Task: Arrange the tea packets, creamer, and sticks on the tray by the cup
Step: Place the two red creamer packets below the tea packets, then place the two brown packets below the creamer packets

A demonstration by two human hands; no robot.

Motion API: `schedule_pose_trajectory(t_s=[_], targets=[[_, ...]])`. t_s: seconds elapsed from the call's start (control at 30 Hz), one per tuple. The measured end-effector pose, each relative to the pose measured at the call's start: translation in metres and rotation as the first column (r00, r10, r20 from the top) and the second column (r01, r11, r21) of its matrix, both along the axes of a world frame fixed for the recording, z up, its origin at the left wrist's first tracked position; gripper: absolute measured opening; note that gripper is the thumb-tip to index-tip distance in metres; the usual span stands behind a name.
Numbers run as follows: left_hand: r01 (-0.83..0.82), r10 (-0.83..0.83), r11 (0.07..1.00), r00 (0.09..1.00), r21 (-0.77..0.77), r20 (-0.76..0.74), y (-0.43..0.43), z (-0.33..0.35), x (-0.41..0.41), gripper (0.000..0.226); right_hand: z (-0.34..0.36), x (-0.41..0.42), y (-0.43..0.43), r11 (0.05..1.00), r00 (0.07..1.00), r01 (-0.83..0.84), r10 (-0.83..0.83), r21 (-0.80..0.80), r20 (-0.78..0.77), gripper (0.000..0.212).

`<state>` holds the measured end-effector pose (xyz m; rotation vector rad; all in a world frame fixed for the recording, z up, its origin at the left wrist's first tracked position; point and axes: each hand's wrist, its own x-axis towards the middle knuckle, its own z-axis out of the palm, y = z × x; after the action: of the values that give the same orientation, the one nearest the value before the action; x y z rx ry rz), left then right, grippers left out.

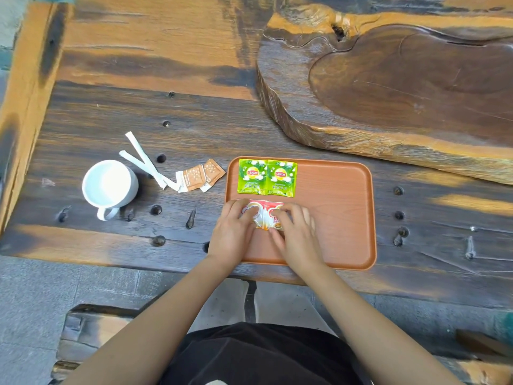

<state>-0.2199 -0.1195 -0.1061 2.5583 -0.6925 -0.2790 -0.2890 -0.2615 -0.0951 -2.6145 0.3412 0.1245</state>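
Note:
An orange-brown tray (341,218) lies on the dark wooden table. Two green tea packets (267,177) lie side by side at its far left corner. Just in front of them are two red-and-white creamer packets (263,215), also side by side on the tray. My left hand (233,232) presses on the left creamer packet and my right hand (297,232) on the right one, fingers flat over them. Left of the tray, on the table, lie two brown-and-white sachets (200,176) and two white sticks (144,159). A white cup (108,184) stands further left.
A large carved wooden slab (402,84) rises behind the tray at the right. Dark knots and bolt heads dot the table. The table's near edge runs just below the tray, with a wooden bench (91,329) and grey stone floor beneath.

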Motion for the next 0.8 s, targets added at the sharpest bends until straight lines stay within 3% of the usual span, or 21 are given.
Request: schedule_pose_trajectory(t_s=[0.2,0.37,0.5,0.63,0.8], targets=[[0.023,-0.023,1.0,1.0,-0.013,0.01,0.006,0.003,0.003,0.034,0.006,0.003,0.001,0.998,0.999,0.027,-0.028,0.054,0.023,0.03],[-0.129,0.135,0.989,0.987,-0.07,0.084,0.028,0.021,0.041,0.036,0.018,0.047,0.012,0.994,0.998,-0.016,0.008,0.11,0.067,0.035],[-0.272,0.26,0.953,0.96,0.135,0.101,0.054,0.024,0.096,0.033,0.026,0.109,0.026,0.986,0.985,-0.167,0.166,0.028,0.053,0.028],[-0.196,0.196,0.915,0.98,0.354,0.035,0.069,0.018,0.123,0.032,0.019,0.16,0.045,0.944,0.945,-0.325,0.322,-0.053,-0.06,0.036],[-0.178,0.196,0.901,0.981,0.396,-0.004,0.07,0.018,0.129,0.032,0.003,0.175,0.059,0.918,0.924,-0.371,0.351,-0.136,-0.151,0.038]])
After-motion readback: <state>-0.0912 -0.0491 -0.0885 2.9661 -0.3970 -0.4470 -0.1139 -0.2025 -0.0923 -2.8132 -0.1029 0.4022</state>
